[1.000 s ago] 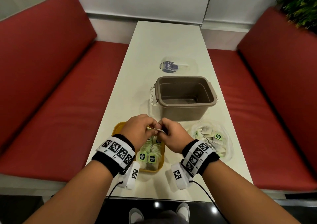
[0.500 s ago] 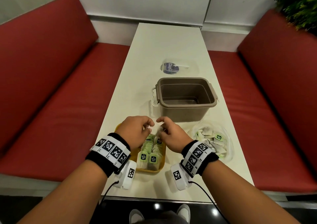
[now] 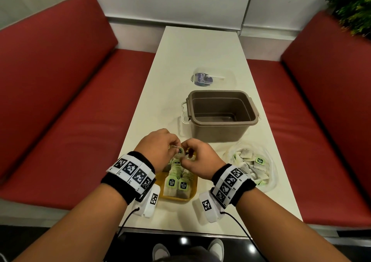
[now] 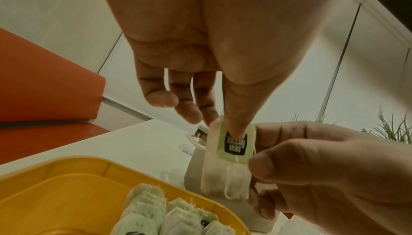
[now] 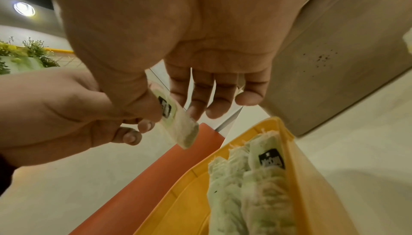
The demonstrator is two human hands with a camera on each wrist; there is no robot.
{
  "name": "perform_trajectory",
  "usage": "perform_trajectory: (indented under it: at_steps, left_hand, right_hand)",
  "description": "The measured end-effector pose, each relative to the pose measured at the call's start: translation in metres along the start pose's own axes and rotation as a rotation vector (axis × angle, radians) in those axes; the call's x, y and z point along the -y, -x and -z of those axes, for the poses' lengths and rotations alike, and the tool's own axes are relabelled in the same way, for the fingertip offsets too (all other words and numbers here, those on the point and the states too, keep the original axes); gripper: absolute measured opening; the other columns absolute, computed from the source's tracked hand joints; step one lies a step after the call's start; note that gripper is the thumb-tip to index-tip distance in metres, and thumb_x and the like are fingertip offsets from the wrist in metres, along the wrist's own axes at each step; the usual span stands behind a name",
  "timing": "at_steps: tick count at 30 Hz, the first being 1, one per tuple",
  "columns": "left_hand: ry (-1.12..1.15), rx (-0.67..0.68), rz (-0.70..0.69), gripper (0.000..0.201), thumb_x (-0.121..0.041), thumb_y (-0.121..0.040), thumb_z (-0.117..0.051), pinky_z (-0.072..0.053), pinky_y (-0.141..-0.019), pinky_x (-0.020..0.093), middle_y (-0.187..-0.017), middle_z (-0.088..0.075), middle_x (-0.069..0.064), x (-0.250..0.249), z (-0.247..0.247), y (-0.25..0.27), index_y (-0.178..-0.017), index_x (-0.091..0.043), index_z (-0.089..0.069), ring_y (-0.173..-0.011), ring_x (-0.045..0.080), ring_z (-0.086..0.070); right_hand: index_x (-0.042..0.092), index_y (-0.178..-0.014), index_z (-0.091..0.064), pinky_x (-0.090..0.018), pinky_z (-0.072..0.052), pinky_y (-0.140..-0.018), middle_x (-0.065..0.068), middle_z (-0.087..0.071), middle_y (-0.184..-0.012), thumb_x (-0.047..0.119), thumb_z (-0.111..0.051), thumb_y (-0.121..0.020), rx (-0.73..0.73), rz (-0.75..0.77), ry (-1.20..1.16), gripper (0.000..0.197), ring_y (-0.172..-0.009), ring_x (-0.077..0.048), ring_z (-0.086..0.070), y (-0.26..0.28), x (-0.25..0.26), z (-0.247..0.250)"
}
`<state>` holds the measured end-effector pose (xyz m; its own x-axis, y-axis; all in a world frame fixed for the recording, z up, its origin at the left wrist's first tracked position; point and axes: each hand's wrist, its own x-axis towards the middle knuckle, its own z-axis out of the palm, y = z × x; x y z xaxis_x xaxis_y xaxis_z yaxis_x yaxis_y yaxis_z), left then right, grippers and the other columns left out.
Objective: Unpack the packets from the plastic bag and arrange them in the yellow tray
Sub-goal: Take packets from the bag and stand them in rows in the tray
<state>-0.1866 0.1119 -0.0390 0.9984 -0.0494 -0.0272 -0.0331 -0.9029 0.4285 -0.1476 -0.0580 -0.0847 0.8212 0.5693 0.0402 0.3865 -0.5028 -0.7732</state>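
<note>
Pinching one tea packet point(image 4: 229, 157) between them, left hand point(image 3: 158, 149) and right hand point(image 3: 198, 159) above yellow tray point(image 3: 176, 198); plastic bag point(image 3: 251, 165) right of tray on counter point(image 3: 200, 57).

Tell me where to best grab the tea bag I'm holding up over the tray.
Pinch the tea bag at its top edge by the green label, coming from above, as your left hand does. It hangs upright, and the stiffer label end keeps the soft pouch uncrushed for lowering into the yellow tray.
</note>
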Motion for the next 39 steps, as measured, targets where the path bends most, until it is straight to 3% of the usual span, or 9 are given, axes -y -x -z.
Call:
perform_trajectory:
  at_steps: [5,9,12,16,19,23,31,37,39]
  left_hand:
    - [0.052,-0.039,0.008,0.003,-0.031,-0.091,-0.063,-0.045,-0.078,0.029,-0.091,-0.060,-0.011,-0.001,-0.001,0.002,-0.091,-0.032,-0.066,-0.085,0.012,-0.055]
    - [0.088,-0.035,0.086,0.005,-0.023,-0.091,-0.064,-0.047,-0.079,0.032,-0.087,-0.060,-0.006,0.004,-0.006,0.004,-0.090,-0.027,-0.067,-0.083,0.015,-0.058]
    - [0.027,-0.012,0.190,0.012,-0.015,-0.091,-0.063,-0.048,-0.080,0.033,-0.091,-0.064,-0.001,0.016,-0.011,0.005,-0.093,-0.025,-0.069,-0.089,0.020,-0.059]
    - [-0.053,0.136,0.320,0.017,-0.011,-0.089,-0.062,-0.043,-0.071,0.024,-0.086,-0.064,-0.004,0.032,-0.028,0.013,-0.096,-0.025,-0.068,-0.079,0.016,-0.056]
    - [-0.025,0.192,0.374,0.014,-0.013,-0.089,-0.063,-0.045,-0.072,0.024,-0.094,-0.069,0.001,0.036,-0.044,0.015,-0.097,-0.024,-0.068,-0.085,0.019,-0.060]
    - [0.140,0.132,0.431,0.031,-0.013,-0.080,-0.075,-0.050,-0.080,0.028,-0.103,-0.068,0.003,0.037,-0.063,0.012,-0.107,-0.020,-0.062,-0.092,0.022,-0.063]
    - [0.116,0.166,0.629,0.055,-0.024,-0.079,-0.077,-0.049,-0.080,0.035,-0.111,-0.064,0.011,0.040,-0.080,0.012,-0.121,-0.011,-0.044,-0.103,0.031,-0.062]
    - [0.248,0.075,0.636,0.040,-0.017,-0.084,-0.070,-0.041,-0.073,0.029,-0.097,-0.061,0.005,0.037,-0.083,0.007,-0.116,-0.014,-0.047,-0.083,0.024,-0.056]
    - [0.273,0.056,0.630,0.037,-0.018,-0.086,-0.068,-0.042,-0.073,0.029,-0.099,-0.063,0.007,0.035,-0.085,0.007,-0.116,-0.012,-0.048,-0.087,0.027,-0.058]
  right_hand:
    - [0.008,-0.083,-0.064,-0.028,-0.044,-0.066,0.003,-0.057,-0.078,0.020,-0.072,-0.087,-0.057,-0.013,0.051,0.014,-0.073,-0.019,-0.056,-0.001,-0.003,-0.005]
    - [0.017,-0.082,-0.069,-0.024,-0.042,-0.068,0.008,-0.060,-0.084,0.030,-0.076,-0.084,-0.035,-0.051,0.102,0.015,-0.070,-0.005,-0.051,-0.001,-0.008,-0.004]
    - [0.022,-0.097,-0.068,-0.026,-0.045,-0.075,0.005,-0.062,-0.094,0.031,-0.071,-0.087,-0.052,-0.110,0.204,0.014,-0.081,-0.008,-0.054,0.001,-0.016,0.000]
    - [0.020,-0.127,-0.052,-0.028,-0.044,-0.076,-0.001,-0.064,-0.104,0.033,-0.066,-0.088,0.006,-0.296,0.289,0.043,-0.094,-0.019,-0.060,0.005,-0.027,0.004]
    - [0.019,-0.139,-0.037,-0.032,-0.049,-0.079,-0.006,-0.070,-0.105,0.033,-0.065,-0.087,0.137,-0.406,0.291,0.060,-0.098,-0.025,-0.064,0.008,-0.033,0.001]
    - [0.017,-0.140,-0.037,-0.039,-0.054,-0.085,-0.008,-0.071,-0.102,0.019,-0.057,-0.087,0.181,-0.407,0.220,0.056,-0.096,-0.026,-0.066,0.010,-0.033,-0.001]
    - [0.020,-0.142,-0.037,-0.040,-0.053,-0.086,-0.010,-0.070,-0.105,0.019,-0.056,-0.088,0.182,-0.374,0.199,0.057,-0.096,-0.028,-0.065,0.010,-0.034,0.000]
    - [0.020,-0.141,-0.037,-0.038,-0.053,-0.083,-0.010,-0.069,-0.105,0.019,-0.055,-0.089,0.193,-0.354,0.213,0.056,-0.095,-0.028,-0.064,0.009,-0.035,0.000]
    - [0.020,-0.141,-0.038,-0.038,-0.053,-0.083,-0.010,-0.069,-0.104,0.018,-0.055,-0.088,0.193,-0.341,0.221,0.055,-0.094,-0.028,-0.064,0.009,-0.036,-0.001]
